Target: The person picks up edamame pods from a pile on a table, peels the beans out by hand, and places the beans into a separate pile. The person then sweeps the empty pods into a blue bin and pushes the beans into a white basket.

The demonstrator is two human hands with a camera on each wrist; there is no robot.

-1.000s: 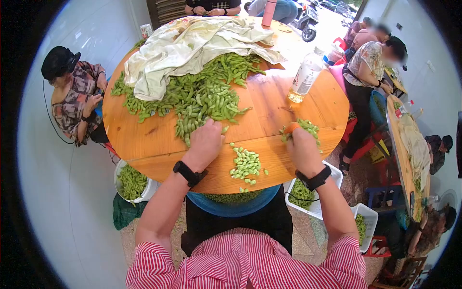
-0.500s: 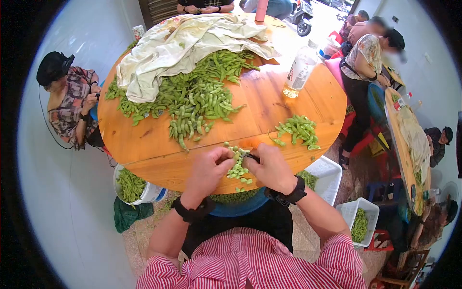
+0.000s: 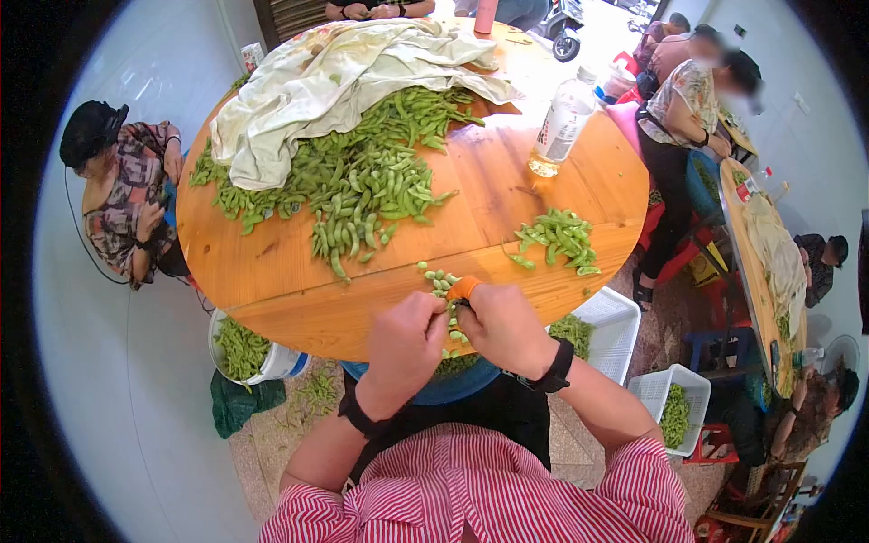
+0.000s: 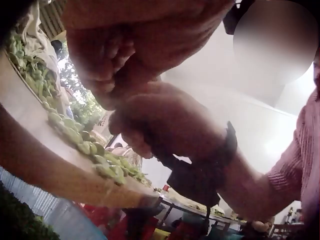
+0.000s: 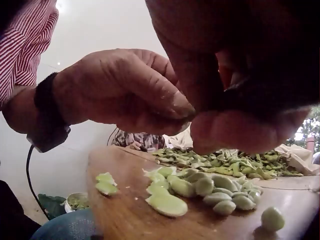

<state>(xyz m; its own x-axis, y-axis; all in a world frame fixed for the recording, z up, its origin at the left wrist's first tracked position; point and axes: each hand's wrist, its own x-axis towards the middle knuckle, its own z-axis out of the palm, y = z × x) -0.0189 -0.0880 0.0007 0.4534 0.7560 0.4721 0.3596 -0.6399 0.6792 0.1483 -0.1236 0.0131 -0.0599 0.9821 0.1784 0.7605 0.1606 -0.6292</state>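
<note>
My left hand (image 3: 409, 337) and right hand (image 3: 507, 328) meet fingertip to fingertip above the table's near edge. Both pinch a bean pod that their fingers almost wholly hide. An orange sleeve (image 3: 465, 288) covers a finger of the right hand, and something dark sits at that thumb. Just under the hands lies a small heap of shelled green beans (image 5: 220, 192), with one loose bean (image 5: 272, 219) apart from it. Beyond the left hand spreads a big pile of green pods (image 3: 362, 199); a smaller bunch of pods (image 3: 559, 239) lies past the right hand.
A pale cloth (image 3: 335, 81) covers the pile's far side on the round wooden table (image 3: 262, 262). A bottle (image 3: 561, 122) stands at the right. Below the near edge is a blue basin (image 3: 444, 391); white baskets (image 3: 615, 330) flank it. Other people sit around.
The left hand has come back from the pod pile and the right hand from the smaller bunch. They have met over the shelled beans and since shifted slightly towards the body.
</note>
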